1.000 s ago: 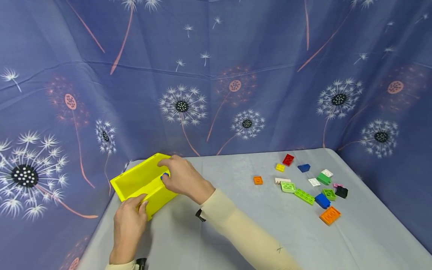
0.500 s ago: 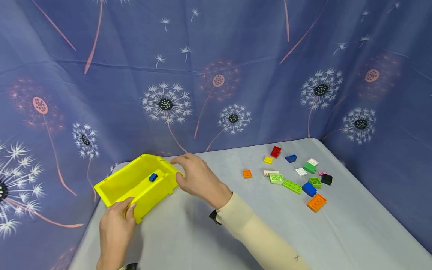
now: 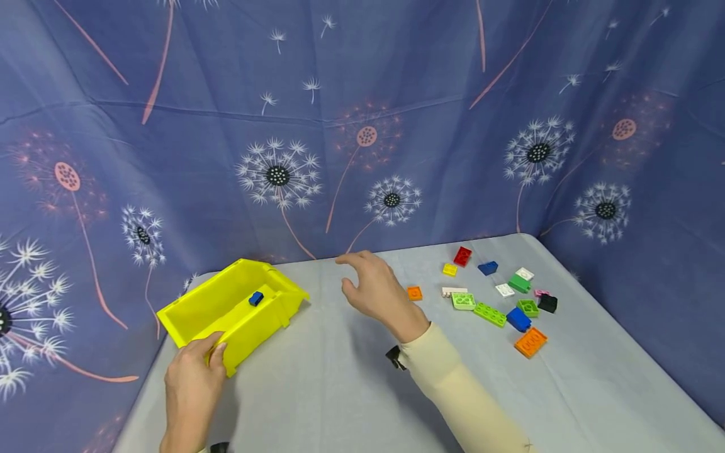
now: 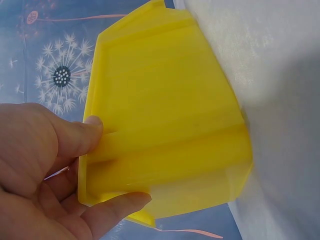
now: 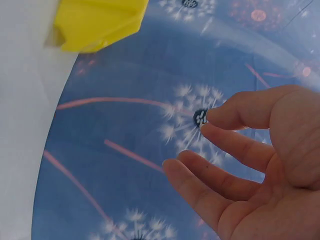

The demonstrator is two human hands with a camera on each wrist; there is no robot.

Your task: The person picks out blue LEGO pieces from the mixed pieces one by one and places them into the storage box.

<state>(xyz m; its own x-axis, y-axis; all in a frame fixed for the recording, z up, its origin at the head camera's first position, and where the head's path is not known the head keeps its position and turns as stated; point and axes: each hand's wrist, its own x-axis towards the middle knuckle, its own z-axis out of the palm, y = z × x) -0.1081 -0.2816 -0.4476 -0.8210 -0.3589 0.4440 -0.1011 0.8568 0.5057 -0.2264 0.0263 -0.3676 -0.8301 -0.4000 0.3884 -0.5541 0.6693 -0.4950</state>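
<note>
A yellow open-topped bin (image 3: 249, 343) stands at the left of the table, with one small blue brick (image 3: 257, 298) on its floor. My left hand (image 3: 192, 384) grips the bin's near rim; the left wrist view shows the thumb (image 4: 82, 137) on the yellow wall (image 4: 170, 100) and fingers around the edge. To the right of the bin, my right hand (image 3: 376, 292) is in the air above the table, holding nothing. In the right wrist view its fingers (image 5: 200, 197) are loosely bent and apart from the bin's corner (image 5: 100, 25).
Loose bricks lie on the right of the grey-covered table (image 3: 317, 390). An orange square brick (image 3: 415, 293) is closest to my right hand; beyond are a lime-green brick (image 3: 489, 314), a blue brick (image 3: 518, 319) and a larger orange brick (image 3: 530, 342). Dandelion-patterned cloth (image 3: 340, 126) hangs behind.
My right hand has come out of the bin and moved right, leaving the blue brick inside. The head view has shifted slightly. My left hand stays on the rim.
</note>
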